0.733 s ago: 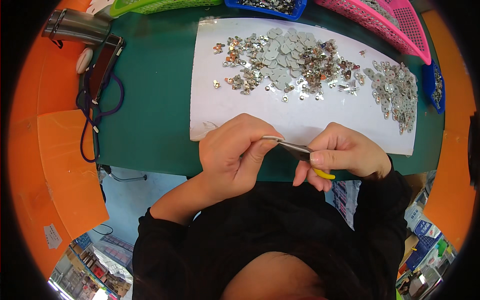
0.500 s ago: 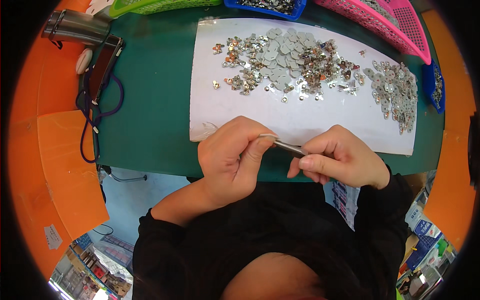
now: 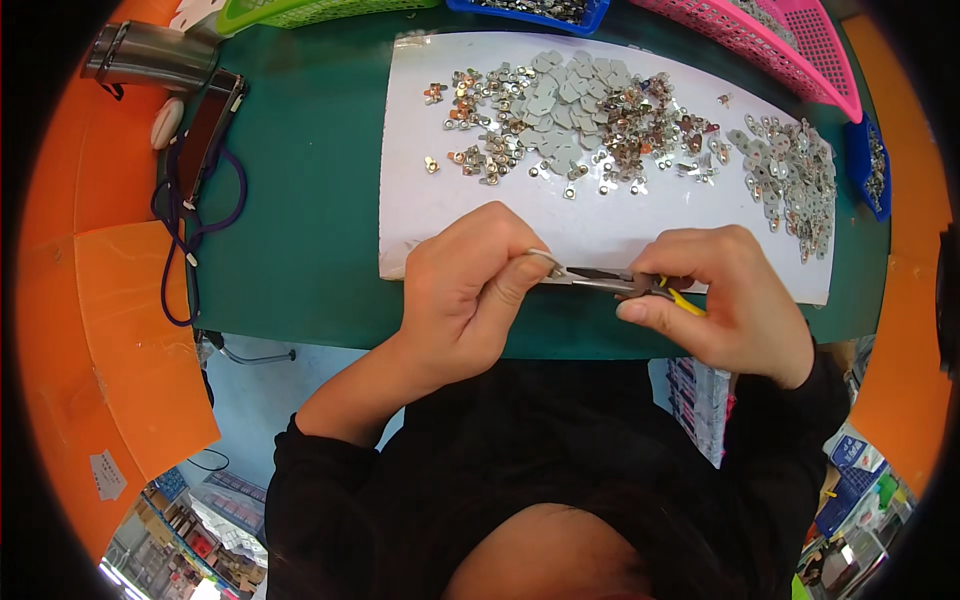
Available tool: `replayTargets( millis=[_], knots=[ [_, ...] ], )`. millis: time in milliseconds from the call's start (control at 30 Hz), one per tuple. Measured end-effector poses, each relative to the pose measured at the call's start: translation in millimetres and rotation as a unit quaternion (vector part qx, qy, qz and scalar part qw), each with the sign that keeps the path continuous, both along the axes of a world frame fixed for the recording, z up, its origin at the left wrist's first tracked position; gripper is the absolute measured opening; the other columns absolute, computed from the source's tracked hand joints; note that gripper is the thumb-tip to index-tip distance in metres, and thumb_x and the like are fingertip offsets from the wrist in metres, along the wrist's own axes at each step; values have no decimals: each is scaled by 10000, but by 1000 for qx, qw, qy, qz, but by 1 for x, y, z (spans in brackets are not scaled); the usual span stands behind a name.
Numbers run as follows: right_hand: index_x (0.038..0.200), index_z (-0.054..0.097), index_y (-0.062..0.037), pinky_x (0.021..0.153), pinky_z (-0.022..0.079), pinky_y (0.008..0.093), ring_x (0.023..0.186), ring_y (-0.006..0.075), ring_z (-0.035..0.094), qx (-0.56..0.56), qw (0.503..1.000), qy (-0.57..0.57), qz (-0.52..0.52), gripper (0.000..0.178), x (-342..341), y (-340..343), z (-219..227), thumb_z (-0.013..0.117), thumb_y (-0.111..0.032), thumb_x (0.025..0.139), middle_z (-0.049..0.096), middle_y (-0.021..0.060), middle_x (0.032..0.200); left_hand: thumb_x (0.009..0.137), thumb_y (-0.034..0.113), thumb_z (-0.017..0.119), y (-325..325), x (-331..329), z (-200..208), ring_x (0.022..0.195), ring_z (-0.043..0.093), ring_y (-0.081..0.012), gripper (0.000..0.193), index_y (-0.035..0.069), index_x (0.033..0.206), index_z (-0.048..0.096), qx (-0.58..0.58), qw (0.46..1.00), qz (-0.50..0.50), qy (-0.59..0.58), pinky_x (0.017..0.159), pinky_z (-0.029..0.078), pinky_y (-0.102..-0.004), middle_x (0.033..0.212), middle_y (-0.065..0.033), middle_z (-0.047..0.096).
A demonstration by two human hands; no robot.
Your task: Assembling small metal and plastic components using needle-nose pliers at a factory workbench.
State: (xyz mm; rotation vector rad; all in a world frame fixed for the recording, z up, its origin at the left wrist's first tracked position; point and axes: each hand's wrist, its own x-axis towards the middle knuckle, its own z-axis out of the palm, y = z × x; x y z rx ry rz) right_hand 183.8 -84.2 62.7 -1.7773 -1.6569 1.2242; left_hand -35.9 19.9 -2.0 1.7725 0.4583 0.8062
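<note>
My left hand (image 3: 465,290) pinches a small metal piece (image 3: 540,257) between thumb and forefinger, over the near edge of a white sheet (image 3: 420,200). My right hand (image 3: 725,300) grips small pliers (image 3: 615,283) with a yellow-tipped handle; their jaws point left and meet the metal piece at my left fingertips. Both hands hover just above the green table (image 3: 300,200). A spread of many small silver metal parts (image 3: 570,110) lies on the far half of the sheet, with a second heap (image 3: 795,175) at its right end.
At the table's far left lie a metal flask (image 3: 150,55), a white oval object (image 3: 166,122), and a dark device with a purple cord (image 3: 205,190). Green (image 3: 300,10), blue (image 3: 540,12) and pink baskets (image 3: 780,45) line the far edge. Orange boards (image 3: 110,340) flank the left.
Both hands have stayed close together at the sheet's near edge. The right hand shifted slightly right and the pliers now lie flatter, jaws still at the piece in my left fingers.
</note>
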Motion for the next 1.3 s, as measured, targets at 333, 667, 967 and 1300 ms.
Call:
replayTargets(
  millis=[333, 667, 967, 1300],
  knots=[
    [785, 697, -42, 576, 468, 366, 641, 300, 635, 90, 969, -176, 146, 240, 12, 21, 26, 797, -259, 772, 634, 101, 680, 884, 76, 662, 11, 3, 15, 616, 529, -280, 105, 38, 818, 591, 76, 986, -97, 110, 541, 411, -352, 717, -91, 521],
    [750, 679, -28, 583, 462, 382, 624, 330, 622, 122, 958, -176, 190, 289, 14, 34, 26, 803, -289, 765, 615, 113, 625, 898, 131, 654, 15, 4, 18, 640, 538, -302, 140, 61, 834, 551, 120, 971, -133, 158, 544, 412, -379, 722, -90, 506],
    [731, 675, -32, 575, 459, 400, 594, 352, 607, 134, 955, -187, 185, 279, 10, 32, 16, 794, -281, 773, 594, 117, 583, 879, 72, 656, 11, 4, 16, 606, 523, -288, 103, 37, 830, 573, 123, 970, -108, 178, 536, 405, -358, 712, -89, 510],
    [822, 667, -65, 543, 434, 412, 603, 329, 586, 136, 960, -220, 111, 246, -7, 8, 8, 785, -275, 774, 590, 97, 658, 900, 24, 694, -12, -9, -5, 645, 603, -148, 49, 8, 936, 664, -84, 992, 20, 88, 581, 461, -274, 778, -74, 654]
  ],
)
